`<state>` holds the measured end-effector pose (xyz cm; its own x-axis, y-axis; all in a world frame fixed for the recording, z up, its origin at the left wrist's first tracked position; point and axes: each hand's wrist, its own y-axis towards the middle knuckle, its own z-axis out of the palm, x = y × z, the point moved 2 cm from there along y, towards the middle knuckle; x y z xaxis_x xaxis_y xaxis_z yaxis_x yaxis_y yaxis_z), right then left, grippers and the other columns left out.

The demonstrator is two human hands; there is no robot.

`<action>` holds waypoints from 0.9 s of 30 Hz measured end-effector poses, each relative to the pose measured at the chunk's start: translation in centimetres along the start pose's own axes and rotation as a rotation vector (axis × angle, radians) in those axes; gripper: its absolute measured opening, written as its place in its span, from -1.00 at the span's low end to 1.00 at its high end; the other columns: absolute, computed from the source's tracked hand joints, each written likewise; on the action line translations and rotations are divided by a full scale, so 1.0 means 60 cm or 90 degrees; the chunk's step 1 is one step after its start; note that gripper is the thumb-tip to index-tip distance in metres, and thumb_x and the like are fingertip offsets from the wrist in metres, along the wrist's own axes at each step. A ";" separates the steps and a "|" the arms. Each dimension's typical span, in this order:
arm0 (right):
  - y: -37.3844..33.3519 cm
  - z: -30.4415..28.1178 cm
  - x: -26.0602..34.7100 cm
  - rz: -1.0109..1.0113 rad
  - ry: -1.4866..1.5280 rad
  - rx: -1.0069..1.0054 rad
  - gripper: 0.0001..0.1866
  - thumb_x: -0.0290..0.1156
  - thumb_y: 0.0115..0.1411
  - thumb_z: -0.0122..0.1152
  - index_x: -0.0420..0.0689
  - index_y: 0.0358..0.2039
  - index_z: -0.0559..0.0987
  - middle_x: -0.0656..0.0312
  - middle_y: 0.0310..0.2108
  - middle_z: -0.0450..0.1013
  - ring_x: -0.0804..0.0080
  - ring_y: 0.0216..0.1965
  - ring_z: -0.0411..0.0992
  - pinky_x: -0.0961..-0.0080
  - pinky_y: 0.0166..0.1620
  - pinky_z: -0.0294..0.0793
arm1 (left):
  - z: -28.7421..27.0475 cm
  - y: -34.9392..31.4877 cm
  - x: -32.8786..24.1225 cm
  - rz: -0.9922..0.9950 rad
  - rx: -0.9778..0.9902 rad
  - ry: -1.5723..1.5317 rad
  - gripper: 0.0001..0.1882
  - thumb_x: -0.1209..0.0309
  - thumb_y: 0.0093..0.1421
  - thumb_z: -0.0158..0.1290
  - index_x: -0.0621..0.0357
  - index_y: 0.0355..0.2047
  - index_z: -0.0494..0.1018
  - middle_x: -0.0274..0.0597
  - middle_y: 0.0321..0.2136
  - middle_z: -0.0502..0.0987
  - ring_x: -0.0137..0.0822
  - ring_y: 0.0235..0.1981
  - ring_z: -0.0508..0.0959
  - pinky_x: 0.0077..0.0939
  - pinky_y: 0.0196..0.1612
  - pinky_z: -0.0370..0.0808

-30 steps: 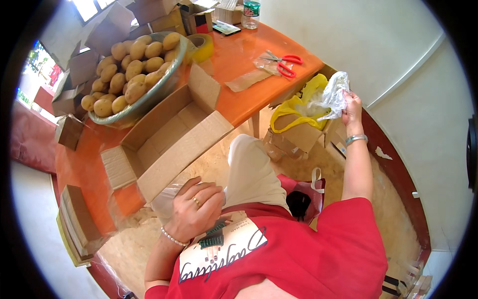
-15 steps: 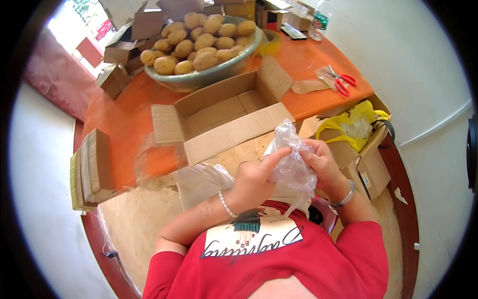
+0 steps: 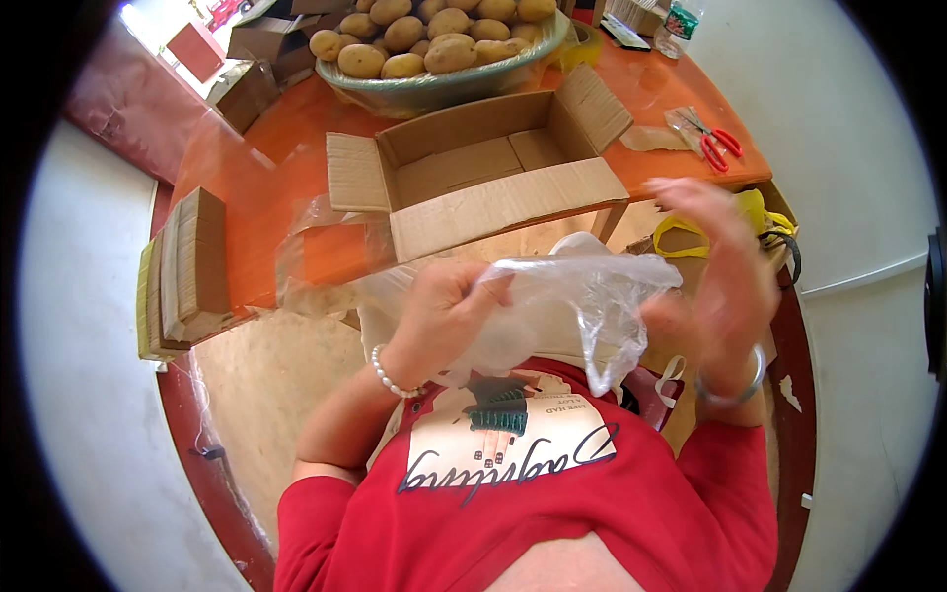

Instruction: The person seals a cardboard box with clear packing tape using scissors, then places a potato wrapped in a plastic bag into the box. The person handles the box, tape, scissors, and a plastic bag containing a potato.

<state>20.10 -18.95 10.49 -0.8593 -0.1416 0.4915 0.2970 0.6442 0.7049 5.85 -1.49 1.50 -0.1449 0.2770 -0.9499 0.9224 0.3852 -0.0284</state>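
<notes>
A clear plastic bag stretches across the front of my body. My left hand pinches its left end between thumb and fingers. At the bag's other side, my right hand is lifted with the fingers spread; it is smeared by motion, and no firm hold shows. Just beyond the hands, an open cardboard box stands at the table's near edge with its flaps folded out. Behind the box, a basin wrapped in clear film is heaped with potatoes.
Red-handled scissors lie on the orange table at the right. A plastic bottle stands farther back. Folded cardboard rests at the left edge. A yellow bag sits below the table's right side.
The crumpled bag has been pulled out wide between my hands. My right hand has moved right and up with its fingers opening, while my left has shifted left. The view has tilted down.
</notes>
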 end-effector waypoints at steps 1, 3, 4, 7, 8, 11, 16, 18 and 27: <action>0.002 0.020 0.024 -0.076 -0.058 0.064 -0.59 -0.48 0.00 0.24 -0.29 -0.10 0.45 0.02 -0.14 0.43 0.17 -0.10 0.41 0.28 -0.01 0.38 | 0.007 0.001 -0.002 0.020 0.013 -0.003 -0.69 0.32 0.23 -0.02 0.32 -0.53 0.48 -0.36 -0.72 0.31 -0.60 -0.62 0.27 -0.62 -0.56 0.26; -0.011 0.063 0.027 -0.108 -0.123 0.138 -0.58 -0.50 -0.04 0.23 -0.29 -0.11 0.45 -0.01 -0.16 0.44 0.09 -0.12 0.43 0.25 -0.04 0.40 | 0.025 -0.001 -0.003 0.063 0.015 -0.082 -0.73 0.32 0.21 0.01 0.31 -0.50 0.49 -0.33 -0.73 0.32 -0.58 -0.62 0.27 -0.60 -0.57 0.27; -0.027 0.086 0.009 -0.107 -0.164 0.160 -0.60 -0.52 -0.06 0.23 -0.29 -0.15 0.47 -0.01 -0.19 0.45 0.09 -0.14 0.44 0.26 -0.09 0.43 | 0.029 -0.001 -0.007 0.085 0.019 -0.122 -0.74 0.32 0.20 0.02 0.30 -0.48 0.49 -0.31 -0.73 0.32 -0.57 -0.62 0.28 -0.59 -0.57 0.28; -0.045 0.076 -0.038 0.015 -0.087 0.226 -0.65 -0.63 -0.11 0.19 -0.25 -0.21 0.50 -0.01 -0.33 0.49 0.11 -0.29 0.49 0.37 -0.22 0.48 | 0.015 -0.012 -0.026 0.055 0.017 0.042 -0.79 0.34 0.12 0.08 0.28 -0.43 0.47 -0.20 -0.70 0.37 -0.49 -0.62 0.35 -0.54 -0.55 0.33; -0.048 0.066 -0.051 0.077 -0.030 0.247 -0.65 -0.67 -0.13 0.17 -0.24 -0.23 0.52 0.00 -0.39 0.49 0.13 -0.35 0.51 0.41 -0.27 0.49 | 0.011 -0.016 -0.024 0.045 0.018 0.088 -0.80 0.35 0.10 0.08 0.27 -0.43 0.46 -0.17 -0.69 0.39 -0.45 -0.63 0.39 -0.52 -0.54 0.34; -0.031 0.047 -0.044 0.013 -0.087 0.166 -0.72 -0.76 -0.14 0.07 -0.25 -0.35 0.53 0.02 -0.54 0.46 0.14 -0.51 0.49 0.46 -0.43 0.46 | 0.010 -0.034 -0.011 0.015 0.069 0.240 -0.85 0.38 0.08 0.08 0.22 -0.45 0.46 -0.07 -0.64 0.44 -0.20 -0.59 0.49 -0.40 -0.47 0.41; -0.018 0.031 -0.060 0.066 -0.151 0.167 -0.70 -0.77 -0.15 0.03 -0.26 -0.35 0.52 0.01 -0.50 0.47 0.12 -0.48 0.49 0.46 -0.39 0.46 | 0.000 -0.038 0.031 0.129 0.055 0.199 -0.87 0.45 0.12 0.02 0.17 -0.33 0.51 0.01 -0.45 0.50 -0.10 -0.36 0.54 -0.37 -0.27 0.45; -0.018 0.029 -0.066 0.101 -0.144 0.158 -0.71 -0.77 -0.14 0.02 -0.27 -0.35 0.52 0.00 -0.50 0.47 0.13 -0.46 0.49 0.46 -0.37 0.46 | -0.002 -0.039 0.037 0.199 -0.033 0.099 -0.84 0.48 0.15 -0.02 0.21 -0.28 0.51 -0.06 -0.38 0.52 -0.21 -0.29 0.54 -0.41 -0.21 0.45; -0.041 0.046 -0.081 0.161 -0.030 0.143 -0.72 -0.76 -0.08 0.00 -0.29 -0.32 0.54 0.09 -0.48 0.50 0.35 -0.47 0.48 0.59 -0.34 0.42 | -0.004 -0.053 0.043 -0.102 -0.070 -0.438 -0.84 0.50 0.19 0.00 0.31 -0.26 0.48 -0.31 -0.36 0.53 -0.55 -0.34 0.47 -0.69 -0.28 0.43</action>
<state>22.41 -17.78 4.96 -0.7897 0.0758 0.6088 0.4091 0.8046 0.4304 2.47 -1.76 -0.75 0.0169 -0.3937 -0.9191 0.8617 0.4720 -0.1863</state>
